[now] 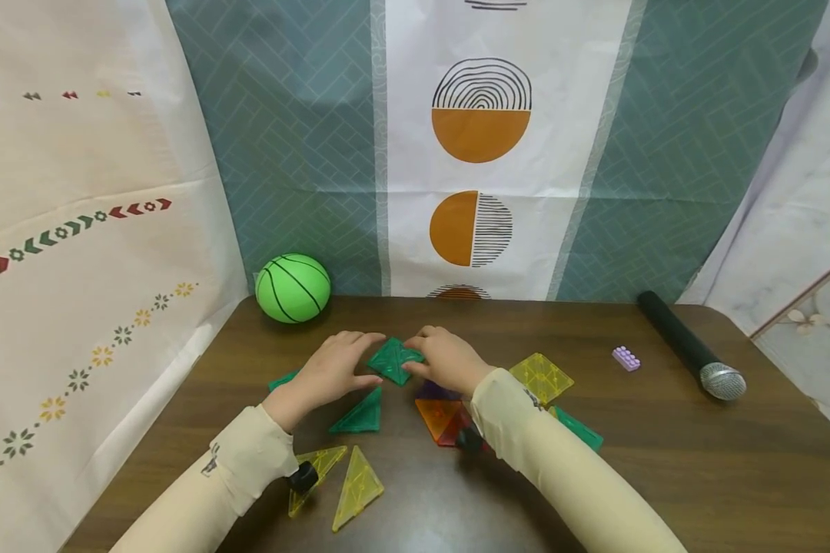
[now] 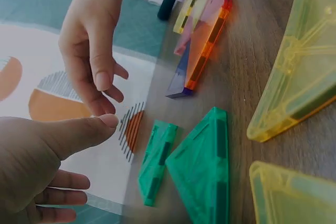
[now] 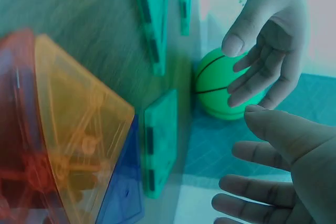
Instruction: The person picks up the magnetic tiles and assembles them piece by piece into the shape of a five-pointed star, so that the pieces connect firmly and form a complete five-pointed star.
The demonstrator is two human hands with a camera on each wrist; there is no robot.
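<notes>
Both hands hover above the table, fingers loosely spread and nothing in them. A green translucent magnetic tile [image 1: 393, 361], diamond-shaped from the head view, lies between and below them. My left hand [image 1: 325, 374] is at its left, over a green triangular tile [image 1: 361, 415] and another green tile [image 1: 280, 381] mostly hidden by that hand. At the right, my right hand [image 1: 449, 361] overlaps the diamond's edge in the head view. Both wrist views show the fingertips raised off the tiles. Under the right wrist lie an orange tile [image 1: 436, 415], a red tile [image 1: 451, 434] and a partly covered purple tile [image 1: 434, 392].
Two yellow triangular tiles [image 1: 357, 489] lie near the left forearm. A yellow square tile [image 1: 541, 376] and a green tile [image 1: 579, 430] are right of the right sleeve. Farther right are a purple toy brick [image 1: 625, 358] and a microphone [image 1: 692, 346]. A green ball [image 1: 293, 288] stands back left.
</notes>
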